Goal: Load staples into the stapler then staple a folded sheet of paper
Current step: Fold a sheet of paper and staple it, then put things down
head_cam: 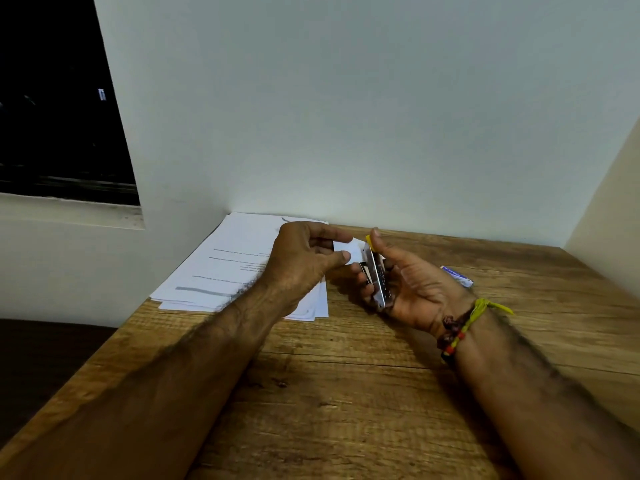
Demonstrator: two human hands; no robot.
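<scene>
My right hand (412,282) grips a small silver stapler (375,275) with a yellow tip, held on edge above the wooden table (346,393). My left hand (304,261) pinches a small folded piece of white paper (351,251) between thumb and fingers. The paper's edge sits at the stapler's front jaw. Whether staples are inside the stapler is hidden.
A stack of printed white sheets (228,268) lies at the table's back left against the wall. A small blue and white staple box (457,276) rests on the table behind my right wrist. A dark window is at the upper left.
</scene>
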